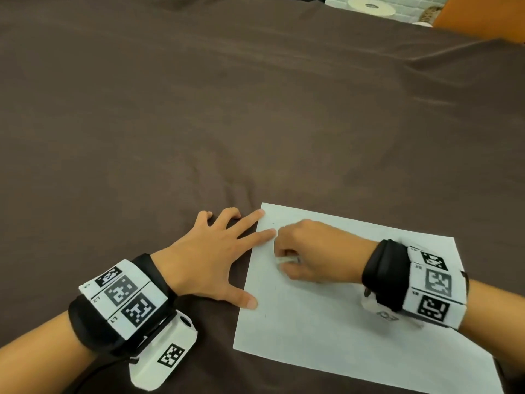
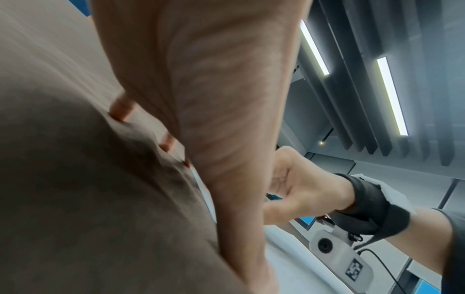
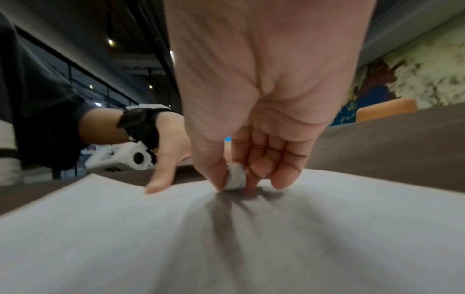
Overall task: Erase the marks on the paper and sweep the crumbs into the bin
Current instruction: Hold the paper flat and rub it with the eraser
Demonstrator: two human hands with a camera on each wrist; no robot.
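Note:
A white sheet of paper (image 1: pixel 355 308) lies on the brown cloth at the lower right, with a few faint short marks (image 1: pixel 275 287) near its left side. My right hand (image 1: pixel 306 251) pinches a small white eraser (image 1: pixel 285 260) between thumb and fingers and holds it down on the paper's upper left part; the right wrist view shows the eraser (image 3: pixel 236 177) touching the sheet (image 3: pixel 151 238). My left hand (image 1: pixel 218 257) lies flat with spread fingers, its thumb and two fingertips pressing on the paper's left edge. No bin or crumbs show.
The brown tablecloth (image 1: pixel 199 109) covers the whole table. Beyond its far edge are a white disc (image 1: pixel 370 6) and an orange seat (image 1: pixel 483 15). Both wrists carry black straps with white marker blocks.

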